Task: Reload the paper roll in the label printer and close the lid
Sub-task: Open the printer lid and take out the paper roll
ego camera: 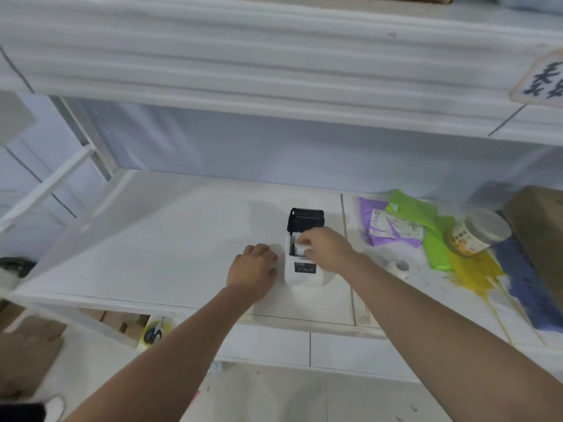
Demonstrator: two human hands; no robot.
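From the head view, I judge I am in the middle of seating the roll: the lid (305, 219) of the label printer (301, 271) stands open, tipped up and back just beyond my right hand (327, 249), and the black inside of it faces me. My right hand reaches over the open paper bay, fingers curled down onto the paper roll (300, 248), of which only a small white part shows under my fingertips. I take it that the hand is holding the roll, pressing it into the bay, though how far the roll has dropped in I cannot tell.

My left hand (254, 268) lies just to the left of the printer, knuckles up and fingers bent, its fingertips touching or nearly touching the printer's side. It holds nothing that I can see; it seems to steady the body against the tabletop (158, 248).

The printer's front panel, with its small dark window, lies below my right hand, on the side nearer me. A spare or spent white roll (400, 266) rests on the tabletop to the right of my right wrist, apart from it.

The next move, as I judge it, calls for letting the roll settle squarely, leading its loose end out toward the front, then swinging the lid down until it latches. The lid is not yet closed.
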